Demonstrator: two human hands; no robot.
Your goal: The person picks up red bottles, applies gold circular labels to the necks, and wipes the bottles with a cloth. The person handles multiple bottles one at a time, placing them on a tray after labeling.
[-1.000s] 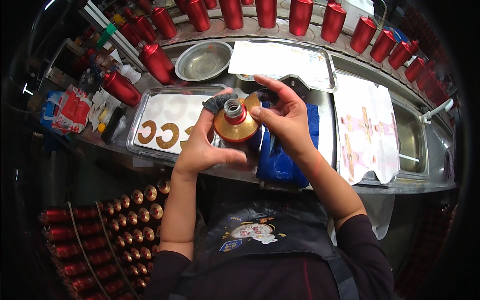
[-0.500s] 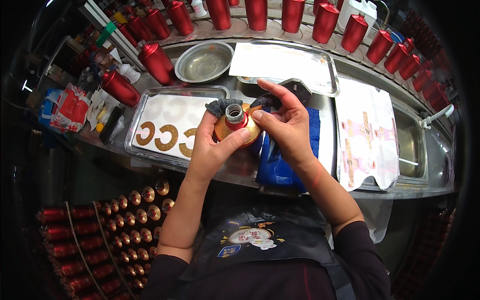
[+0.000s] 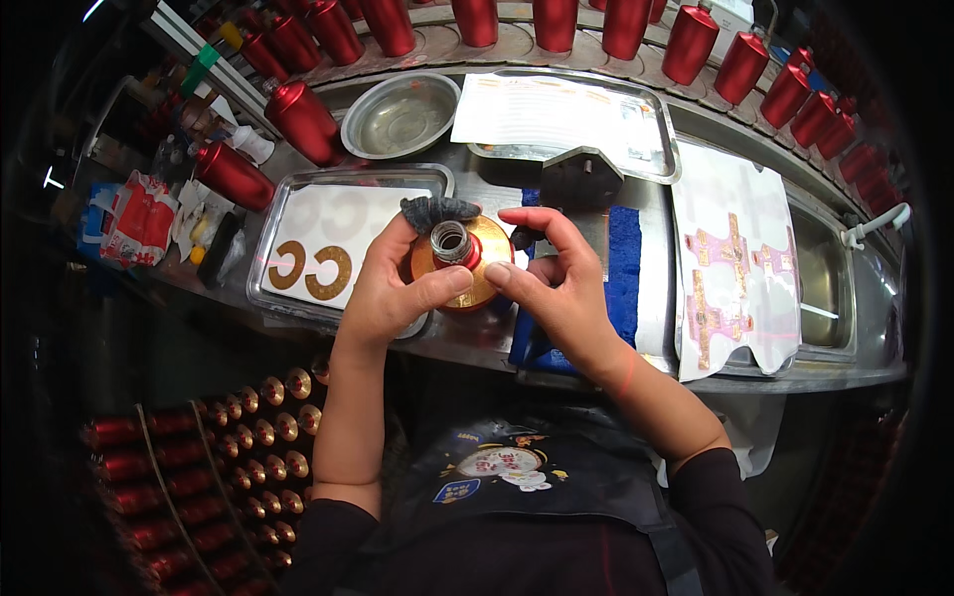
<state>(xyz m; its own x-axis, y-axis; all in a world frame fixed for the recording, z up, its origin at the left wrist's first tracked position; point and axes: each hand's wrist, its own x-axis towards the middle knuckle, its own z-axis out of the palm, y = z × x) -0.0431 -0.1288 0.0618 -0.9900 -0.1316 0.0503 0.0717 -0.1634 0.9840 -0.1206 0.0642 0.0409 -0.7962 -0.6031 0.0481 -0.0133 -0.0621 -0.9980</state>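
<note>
Between my hands is a red bottle [image 3: 465, 294] seen from above, its shoulder covered in gold around an uncapped threaded neck. My left hand [image 3: 376, 298] is closed round its left side, thumb on the shoulder near the neck; a dark cover sits on its fingers. On the right edge, my right hand [image 3: 571, 303] holds the bottle with its thumb on the gold shoulder. Its index finger stretches past the rim, and another finger with a dark tip curls alongside. Left of the bottle, gold C-shaped stickers [image 3: 326, 273] lie on a white sheet in a metal tray [image 3: 261, 246].
A blue cloth [image 3: 623, 268] and a dark block [image 3: 581, 179] are right of the bottle. Behind stand a metal bowl [image 3: 397, 117], a sheet-covered tray [image 3: 670, 159] and red bottles [image 3: 691, 45] on a conveyor. Sticker sheets [image 3: 696, 353] lie beside a sink [image 3: 833, 268]. Several gold-topped bottles [image 3: 283, 427] fill the lower left.
The bottle has moved slightly left and its gold shoulder shows more fully. My right thumb and index finger have spread apart, with the thumb now flat on the shoulder. The conveyor bottles have shifted in view.
</note>
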